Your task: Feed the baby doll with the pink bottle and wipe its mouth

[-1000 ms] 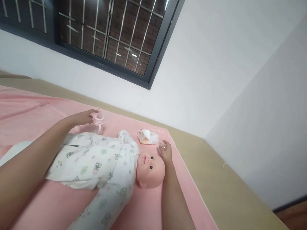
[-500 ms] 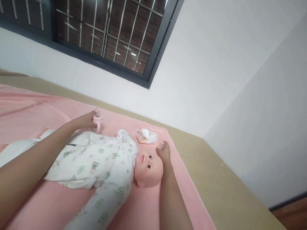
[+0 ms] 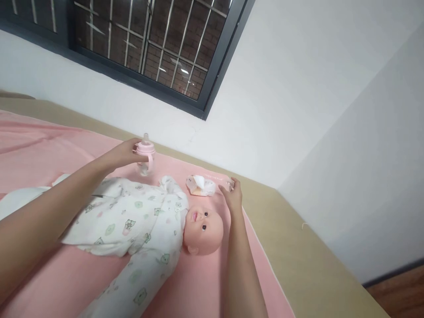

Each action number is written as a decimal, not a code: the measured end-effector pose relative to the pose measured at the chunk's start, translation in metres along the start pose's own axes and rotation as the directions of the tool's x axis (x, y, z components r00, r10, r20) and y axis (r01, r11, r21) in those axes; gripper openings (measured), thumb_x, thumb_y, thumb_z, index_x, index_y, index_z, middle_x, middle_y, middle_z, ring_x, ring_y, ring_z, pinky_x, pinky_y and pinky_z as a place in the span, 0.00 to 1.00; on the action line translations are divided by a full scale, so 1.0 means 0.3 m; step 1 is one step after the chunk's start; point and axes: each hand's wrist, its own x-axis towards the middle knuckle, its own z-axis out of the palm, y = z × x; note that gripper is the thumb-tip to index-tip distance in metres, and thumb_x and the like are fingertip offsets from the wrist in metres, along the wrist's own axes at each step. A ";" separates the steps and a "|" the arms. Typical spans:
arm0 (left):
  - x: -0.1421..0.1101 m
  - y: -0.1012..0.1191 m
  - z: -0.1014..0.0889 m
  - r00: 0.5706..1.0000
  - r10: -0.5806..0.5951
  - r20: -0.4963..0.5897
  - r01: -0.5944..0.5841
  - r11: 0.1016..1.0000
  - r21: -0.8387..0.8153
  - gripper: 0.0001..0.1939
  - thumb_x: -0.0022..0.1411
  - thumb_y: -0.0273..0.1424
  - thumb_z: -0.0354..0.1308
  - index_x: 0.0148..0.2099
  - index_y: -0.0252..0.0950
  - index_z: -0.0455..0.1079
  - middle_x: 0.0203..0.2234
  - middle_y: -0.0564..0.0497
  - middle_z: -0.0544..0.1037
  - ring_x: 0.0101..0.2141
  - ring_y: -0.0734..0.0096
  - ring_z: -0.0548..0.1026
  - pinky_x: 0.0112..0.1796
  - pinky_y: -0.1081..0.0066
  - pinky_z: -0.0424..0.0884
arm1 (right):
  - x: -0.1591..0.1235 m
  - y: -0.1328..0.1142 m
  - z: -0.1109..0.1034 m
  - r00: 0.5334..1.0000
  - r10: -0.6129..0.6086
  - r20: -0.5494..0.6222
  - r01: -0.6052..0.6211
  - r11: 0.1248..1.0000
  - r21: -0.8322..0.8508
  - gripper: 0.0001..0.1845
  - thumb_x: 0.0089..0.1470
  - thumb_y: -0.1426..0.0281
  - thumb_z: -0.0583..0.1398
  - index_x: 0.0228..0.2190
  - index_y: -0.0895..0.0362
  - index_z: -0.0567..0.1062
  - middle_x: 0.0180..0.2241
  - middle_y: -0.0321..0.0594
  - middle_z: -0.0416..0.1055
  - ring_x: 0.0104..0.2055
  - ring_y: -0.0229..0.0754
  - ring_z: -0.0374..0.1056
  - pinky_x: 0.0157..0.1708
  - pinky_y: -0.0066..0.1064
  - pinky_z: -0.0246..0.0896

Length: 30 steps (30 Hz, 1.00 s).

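Note:
A baby doll [image 3: 198, 229] in a white printed sleepsuit [image 3: 132, 221] lies on its back on a pink cloth [image 3: 33, 150]. My left hand [image 3: 124, 154] grips the top of a small pink baby bottle [image 3: 145, 154] and holds it in the air above the doll's chest. My right hand [image 3: 232, 194] hovers just beyond the doll's head, fingers pinched on a small clear cap [image 3: 230, 184]. A crumpled white wipe [image 3: 200, 185] lies on the cloth between the two hands.
The pink cloth covers a tan mattress [image 3: 298, 247] that runs to the white wall. A dark-framed barred window [image 3: 149, 48] is above. Wooden floor [image 3: 397, 291] shows at the lower right corner.
My left hand closed on the bottle and lifted it off the cloth. My right hand moved up and away from the doll's head, towards the wipe.

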 end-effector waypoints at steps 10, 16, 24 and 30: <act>-0.092 0.158 0.081 0.972 0.146 0.184 -0.142 0.989 -0.034 0.34 0.43 0.40 0.64 0.54 0.38 0.64 0.46 0.47 0.75 0.43 0.54 0.76 0.40 0.65 0.72 | -0.132 -0.387 -0.011 0.918 -0.338 0.207 0.249 0.898 0.364 0.33 0.44 0.58 0.66 0.51 0.51 0.65 0.51 0.43 0.68 0.50 0.44 0.69 0.50 0.40 0.66; -0.180 0.239 0.107 0.910 0.307 0.277 -0.315 0.949 -0.018 0.30 0.48 0.38 0.62 0.55 0.43 0.64 0.47 0.50 0.75 0.46 0.55 0.74 0.43 0.64 0.71 | -0.293 -0.535 0.035 0.869 -0.468 0.159 0.353 0.813 0.463 0.33 0.50 0.57 0.64 0.55 0.47 0.61 0.54 0.41 0.66 0.54 0.44 0.66 0.54 0.41 0.64; -0.227 0.292 0.098 0.879 0.334 0.341 -0.358 0.934 0.010 0.30 0.50 0.35 0.61 0.56 0.45 0.62 0.48 0.51 0.75 0.45 0.56 0.75 0.40 0.65 0.73 | -0.353 -0.551 0.062 0.869 -0.399 0.292 0.286 0.888 0.361 0.32 0.50 0.58 0.64 0.55 0.46 0.63 0.53 0.40 0.66 0.54 0.47 0.65 0.57 0.47 0.61; -0.220 0.279 0.094 0.895 0.352 0.275 -0.367 0.930 0.004 0.32 0.48 0.39 0.63 0.56 0.44 0.61 0.48 0.48 0.75 0.46 0.53 0.75 0.41 0.63 0.73 | -0.362 -0.540 0.084 0.851 -0.384 0.357 0.226 0.883 0.410 0.40 0.48 0.60 0.66 0.59 0.44 0.57 0.55 0.40 0.64 0.57 0.48 0.63 0.56 0.48 0.62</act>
